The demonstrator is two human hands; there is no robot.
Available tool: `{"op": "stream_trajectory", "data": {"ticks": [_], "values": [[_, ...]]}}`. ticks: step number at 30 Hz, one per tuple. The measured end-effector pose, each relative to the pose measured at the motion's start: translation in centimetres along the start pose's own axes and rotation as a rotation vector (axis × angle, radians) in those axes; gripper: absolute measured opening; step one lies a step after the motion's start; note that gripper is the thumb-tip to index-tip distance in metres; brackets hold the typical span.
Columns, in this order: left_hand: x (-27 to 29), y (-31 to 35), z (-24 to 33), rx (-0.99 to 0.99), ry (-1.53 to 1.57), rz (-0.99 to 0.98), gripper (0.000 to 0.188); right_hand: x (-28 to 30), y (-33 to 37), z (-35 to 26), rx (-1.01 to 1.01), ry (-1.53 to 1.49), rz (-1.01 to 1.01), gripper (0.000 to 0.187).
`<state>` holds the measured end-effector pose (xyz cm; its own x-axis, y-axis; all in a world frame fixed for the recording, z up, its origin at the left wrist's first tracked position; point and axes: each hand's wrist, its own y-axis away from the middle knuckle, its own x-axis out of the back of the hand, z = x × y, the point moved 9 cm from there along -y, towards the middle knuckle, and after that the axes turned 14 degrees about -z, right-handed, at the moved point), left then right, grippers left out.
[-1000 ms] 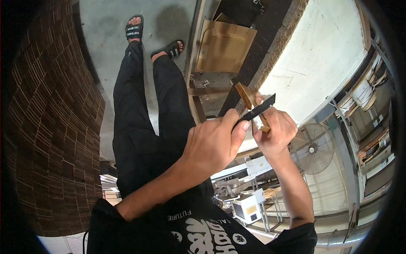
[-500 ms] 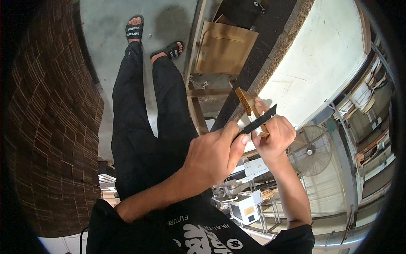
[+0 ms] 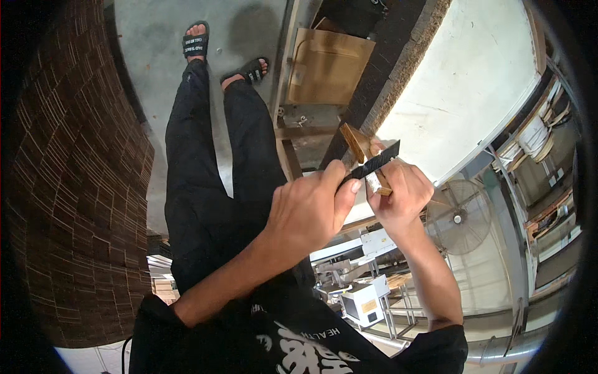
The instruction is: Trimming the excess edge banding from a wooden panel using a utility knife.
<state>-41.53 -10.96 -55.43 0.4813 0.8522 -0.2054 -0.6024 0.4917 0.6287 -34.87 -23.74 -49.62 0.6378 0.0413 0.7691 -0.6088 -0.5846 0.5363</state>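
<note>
My left hand (image 3: 309, 202) is closed round the near end of a flat black blade with a slanted tip (image 3: 378, 163), thumb and forefinger pinching it. Whether it is a file or a knife I cannot tell. Opposite it, my right hand (image 3: 405, 190) grips a small angled wooden piece (image 3: 355, 142), brown with a white, powdery-looking edge. The blade lies across this piece, close to the white edge; my left hand partly hides where they meet. Both hands are held up in front of my body, beside the white tabletop.
A long white-topped workbench (image 3: 458, 81) with a rough brown edge runs along the right. Below it leans a tan board (image 3: 330, 67). Stacked brown slats (image 3: 75, 174) stand on the left. A round fan (image 3: 458, 218) and a white machine (image 3: 363, 305) are at lower right.
The blade and the wooden piece have shifted slightly left and up. The blade has drawn back a little across the piece, baring more of its white edge.
</note>
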Motion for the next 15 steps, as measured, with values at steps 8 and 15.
{"op": "stream_trajectory", "data": {"ticks": [8,15], "values": [[6.2,-3.7,-2.5,-0.104,-0.478,-0.034,0.03,0.2,-0.6,-0.4,0.004,-0.016,0.066,0.045],[4.6,0.9,-1.9,-0.176,0.129,0.091,0.03,0.2,-0.2,-0.4,-0.009,-0.005,0.051,0.052]]}}
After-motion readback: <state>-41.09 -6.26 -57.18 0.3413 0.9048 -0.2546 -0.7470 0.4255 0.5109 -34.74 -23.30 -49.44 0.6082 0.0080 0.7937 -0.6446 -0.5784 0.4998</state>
